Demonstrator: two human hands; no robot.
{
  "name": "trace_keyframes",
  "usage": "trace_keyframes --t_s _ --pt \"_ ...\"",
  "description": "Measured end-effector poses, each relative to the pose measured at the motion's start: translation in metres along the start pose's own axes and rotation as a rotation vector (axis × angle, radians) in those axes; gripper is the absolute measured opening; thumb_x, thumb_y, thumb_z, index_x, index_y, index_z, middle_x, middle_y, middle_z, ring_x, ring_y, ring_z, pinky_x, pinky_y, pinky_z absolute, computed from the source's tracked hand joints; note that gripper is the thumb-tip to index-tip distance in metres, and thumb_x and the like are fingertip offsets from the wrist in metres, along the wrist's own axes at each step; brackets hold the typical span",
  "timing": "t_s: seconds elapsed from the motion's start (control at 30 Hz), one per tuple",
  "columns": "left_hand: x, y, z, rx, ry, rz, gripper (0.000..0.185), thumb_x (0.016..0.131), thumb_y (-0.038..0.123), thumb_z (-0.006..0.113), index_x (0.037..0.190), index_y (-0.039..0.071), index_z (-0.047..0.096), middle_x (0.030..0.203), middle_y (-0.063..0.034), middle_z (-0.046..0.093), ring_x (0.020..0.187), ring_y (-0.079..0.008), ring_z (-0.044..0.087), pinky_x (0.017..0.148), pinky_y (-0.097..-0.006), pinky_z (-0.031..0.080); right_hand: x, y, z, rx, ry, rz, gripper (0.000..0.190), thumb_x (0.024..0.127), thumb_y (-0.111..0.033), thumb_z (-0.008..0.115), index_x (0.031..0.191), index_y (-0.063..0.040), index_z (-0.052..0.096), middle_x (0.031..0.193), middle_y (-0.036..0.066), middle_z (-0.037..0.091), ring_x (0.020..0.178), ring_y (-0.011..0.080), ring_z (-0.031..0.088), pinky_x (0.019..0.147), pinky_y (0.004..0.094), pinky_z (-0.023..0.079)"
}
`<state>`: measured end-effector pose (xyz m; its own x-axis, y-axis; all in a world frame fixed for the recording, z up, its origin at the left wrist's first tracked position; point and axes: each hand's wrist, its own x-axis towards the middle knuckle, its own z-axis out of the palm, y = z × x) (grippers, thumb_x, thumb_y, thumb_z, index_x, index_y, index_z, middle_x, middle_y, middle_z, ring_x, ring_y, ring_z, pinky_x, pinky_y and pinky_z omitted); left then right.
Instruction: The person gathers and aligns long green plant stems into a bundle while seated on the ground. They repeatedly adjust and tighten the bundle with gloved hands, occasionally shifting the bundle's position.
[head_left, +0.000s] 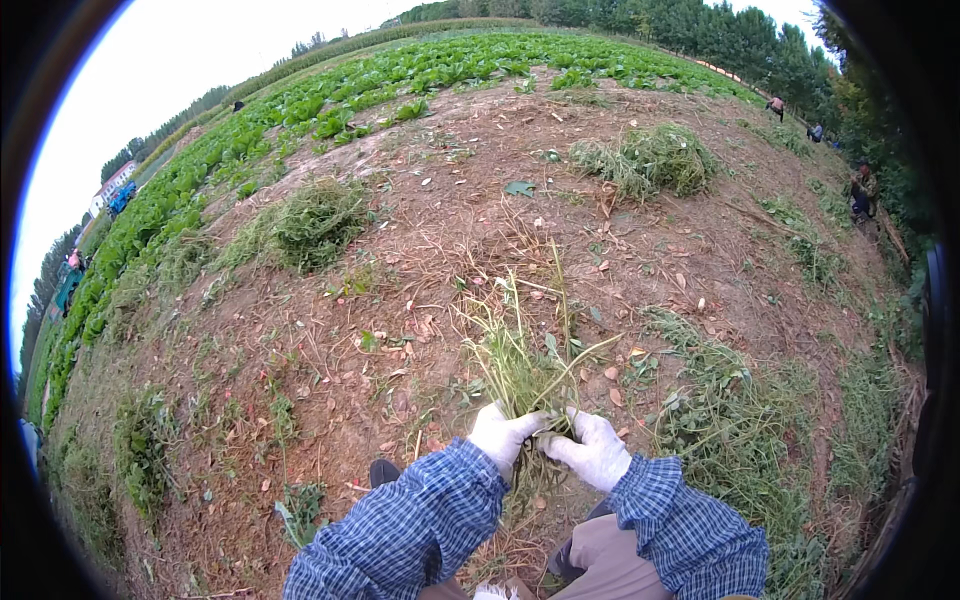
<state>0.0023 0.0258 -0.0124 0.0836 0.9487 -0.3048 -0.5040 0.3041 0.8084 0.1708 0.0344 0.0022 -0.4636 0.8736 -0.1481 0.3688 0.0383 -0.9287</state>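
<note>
A bundle of green plant stalks (517, 367) stands out from between my two hands, its stems fanning away from me over the dry soil. My left hand (504, 436), in a white glove, is closed around the bundle's left side. From the right, my right hand (589, 450), gloved the same way, grips the same stalks, thumb near the other thumb. Part of the bundle hangs below the hands. Both forearms wear blue checked sleeves. Dry straw and leaves (487, 247) lie on the ground just beyond.
Heaps of pulled plants lie ahead left (319, 221), ahead right (652, 161) and at near right (735, 420). Rows of leafy green crops (450, 67) grow farther off. Several people are in the distance, one seated at the right edge (864, 191). A shoe (384, 472) shows beside my left sleeve.
</note>
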Motion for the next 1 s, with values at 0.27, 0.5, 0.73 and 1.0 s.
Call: trace_keyframes --t_s 0.27,0.5,0.73,1.0 --pt "-0.003 0.021 -0.003 -0.039 0.187 -0.045 0.022 0.082 -0.001 0.064 0.104 -0.001 0.063 0.091 -0.0103 0.068 0.080 -0.0219 0.067 0.070 -0.0392 0.057 0.003 0.001 -0.010 0.374 0.218 0.077 0.016 0.092 -0.011 0.061 0.103 0.000 0.066 0.091 0.005 0.069 0.086 0.0108 0.064 0.082 0.0275 0.051" --pt "-0.005 0.024 -0.001 0.008 0.156 -0.053 0.027 0.080 -0.001 0.066 0.107 -0.001 0.062 0.092 -0.0098 0.068 0.078 -0.0209 0.066 0.074 -0.0381 0.056 0.007 0.009 -0.011 0.467 0.225 0.022 0.014 0.093 -0.011 0.060 0.099 0.000 0.066 0.090 0.005 0.069 0.085 0.0116 0.064 0.081 0.0280 0.051" --pt "-0.004 0.007 -0.002 0.097 -0.010 -0.039 0.034 0.079 -0.001 0.069 0.113 -0.001 0.063 0.102 -0.0095 0.069 0.089 -0.0188 0.066 0.082 -0.0336 0.053 0.010 0.018 -0.003 0.293 0.190 0.087 0.018 0.091 -0.012 0.061 0.103 0.001 0.066 0.085 0.003 0.068 0.079 0.0089 0.060 0.074 0.0251 0.049" --pt "-0.008 0.003 0.003 0.226 -0.107 -0.042 0.037 0.078 0.002 0.074 0.114 0.002 0.065 0.103 -0.0053 0.069 0.095 -0.0148 0.062 0.087 -0.0307 0.047 0.006 0.005 -0.006 0.311 0.287 0.055 0.018 0.090 -0.011 0.061 0.103 0.001 0.067 0.091 0.004 0.069 0.084 0.0096 0.062 0.078 0.0256 0.049"
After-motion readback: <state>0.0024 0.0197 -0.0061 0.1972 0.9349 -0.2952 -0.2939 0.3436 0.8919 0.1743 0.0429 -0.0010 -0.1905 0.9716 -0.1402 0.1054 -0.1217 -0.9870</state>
